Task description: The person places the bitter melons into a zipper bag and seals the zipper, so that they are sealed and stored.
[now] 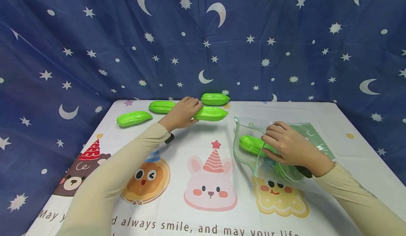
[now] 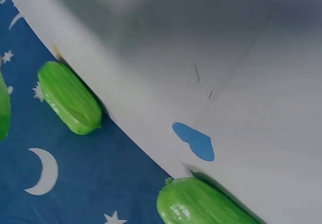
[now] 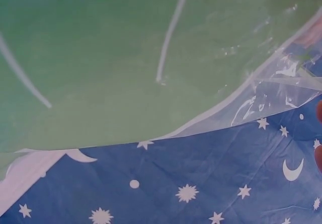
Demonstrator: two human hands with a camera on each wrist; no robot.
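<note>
My left hand (image 1: pixel 184 113) grips one end of a glossy bright-green gourd (image 1: pixel 211 113), whose pointed end faces right, above the table's far part. In the left wrist view, a sliver of that gourd (image 2: pixel 4 108) shows at the left edge. My right hand (image 1: pixel 287 146) pinches the edge of a clear plastic zip bag (image 1: pixel 244 158) with a green rim, its mouth spread toward the left. Inside the bag lies another gourd (image 1: pixel 250 144), partly hidden by the fingers. The bag's green printed side (image 3: pixel 115 83) fills most of the right wrist view.
Behind the held gourd lies another gourd (image 1: pixel 215 99) at the table's back edge. Two more, a middle gourd (image 1: pixel 161 106) and a left gourd (image 1: pixel 134 118), lie at the back left. A white cartoon-printed cloth (image 1: pixel 177 215) covers the table; a blue starry curtain (image 1: pixel 177 45) hangs behind.
</note>
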